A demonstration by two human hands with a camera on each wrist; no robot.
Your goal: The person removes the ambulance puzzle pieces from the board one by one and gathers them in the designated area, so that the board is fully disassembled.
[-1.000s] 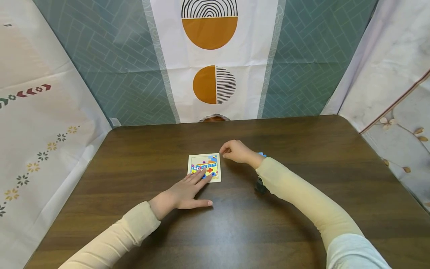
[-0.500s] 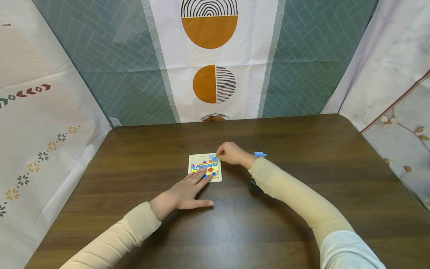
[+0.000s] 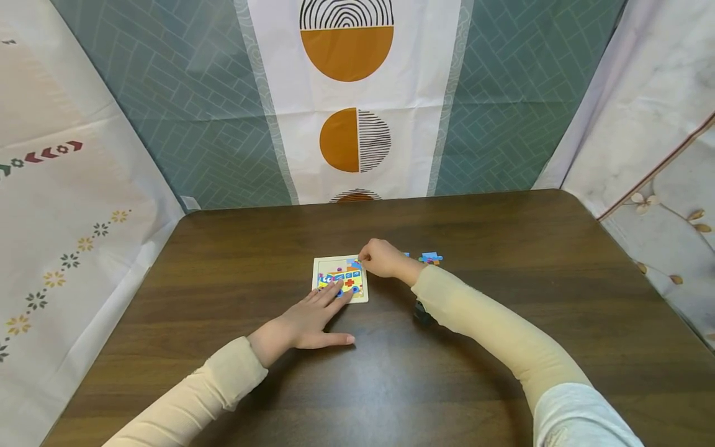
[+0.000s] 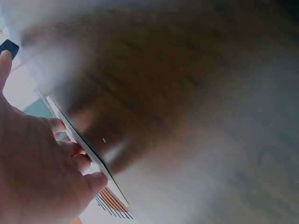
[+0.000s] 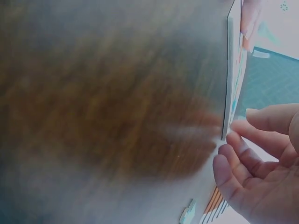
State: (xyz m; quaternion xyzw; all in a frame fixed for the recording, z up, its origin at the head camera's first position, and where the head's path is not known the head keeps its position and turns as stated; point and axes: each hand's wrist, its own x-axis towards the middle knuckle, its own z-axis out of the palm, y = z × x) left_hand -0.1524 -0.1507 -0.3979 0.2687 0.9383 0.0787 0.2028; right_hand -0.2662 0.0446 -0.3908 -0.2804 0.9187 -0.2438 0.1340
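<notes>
A small square puzzle board (image 3: 339,300) with a pale frame lies on the table, its picture a yellow bus with blue windows. My left hand (image 3: 306,324) rests with spread fingers on its lower left part, covering some of the picture. At the upper right corner, the fingers of my right hand (image 3: 382,258) touch the board. In the right wrist view the right thumb (image 5: 268,116) stands apart from the index finger, and no piece shows between them. In the left wrist view the left fingers lie along the board's edge (image 4: 88,148).
Right of the board lies a loose blue puzzle piece (image 3: 431,257). Another blue piece (image 3: 406,254) is mostly hidden behind the right wrist. The brown wooden table (image 3: 357,397) meets patterned cloth (image 3: 357,143) at the back and sides.
My right hand has moved slightly left onto the board's corner and lowered a little, uncovering loose blue pieces behind the wrist. The left hand and board stay nearly still.
</notes>
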